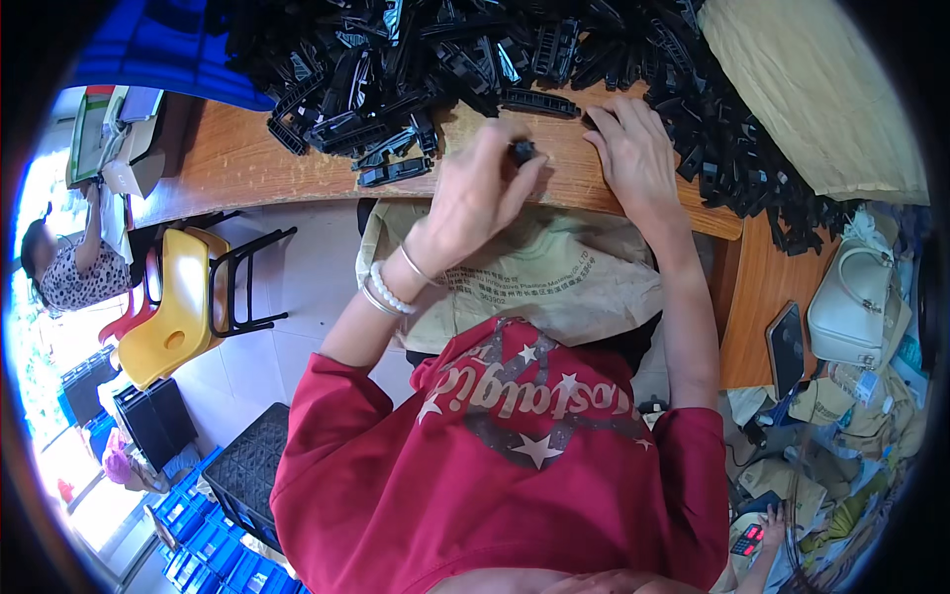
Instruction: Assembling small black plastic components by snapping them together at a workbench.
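My left hand (473, 190), with bracelets at its wrist, is closed on a small black plastic part (522, 150) just above the wooden table (564, 163). The fingers hide most of that part and blur a little. To its right, my right hand (634, 156) rests on the table with its fingers stretched out, beside the heap's right side. A dark bit shows at its fingertips; whether they touch it I cannot tell. A long curved black part (540, 102) lies between the hands, at the front of a large heap of black plastic parts (465, 59).
A blue crate (158, 45) stands far left, a tan sack (816, 89) far right. Another sack (515, 282) covers my lap. A phone (786, 348) and white handbag (849, 317) are at right. A yellow chair (173, 307) and two other people appear at the sides.
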The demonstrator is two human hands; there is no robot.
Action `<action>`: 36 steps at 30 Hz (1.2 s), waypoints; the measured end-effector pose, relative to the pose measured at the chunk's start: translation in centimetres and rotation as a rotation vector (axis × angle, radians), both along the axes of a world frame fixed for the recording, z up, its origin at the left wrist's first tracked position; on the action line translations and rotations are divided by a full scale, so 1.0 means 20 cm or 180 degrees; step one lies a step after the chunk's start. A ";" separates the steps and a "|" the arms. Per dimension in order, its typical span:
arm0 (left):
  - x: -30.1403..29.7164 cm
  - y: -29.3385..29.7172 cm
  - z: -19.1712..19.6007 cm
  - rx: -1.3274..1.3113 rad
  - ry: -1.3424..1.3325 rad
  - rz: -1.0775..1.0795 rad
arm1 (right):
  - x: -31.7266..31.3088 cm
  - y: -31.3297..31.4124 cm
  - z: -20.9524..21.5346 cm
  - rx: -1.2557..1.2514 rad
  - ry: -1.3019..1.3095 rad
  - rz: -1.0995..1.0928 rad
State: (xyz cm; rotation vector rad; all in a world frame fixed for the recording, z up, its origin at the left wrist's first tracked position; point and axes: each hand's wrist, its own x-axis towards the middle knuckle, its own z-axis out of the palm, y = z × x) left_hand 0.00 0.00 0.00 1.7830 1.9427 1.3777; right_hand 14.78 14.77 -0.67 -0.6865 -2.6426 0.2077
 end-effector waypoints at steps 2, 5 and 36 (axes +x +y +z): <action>0.02 0.00 0.06 -0.0175 -0.0921 0.0277 | 0.00 0.00 -0.01 0.0011 0.0186 0.0052; -0.01 -0.05 -0.02 -0.0802 -0.2470 -0.0258 | 0.00 -0.07 0.01 -0.0457 0.0962 0.0072; -0.07 0.26 0.03 -0.0311 0.2014 -0.0184 | -0.02 0.06 -0.04 0.0372 0.0331 -0.0824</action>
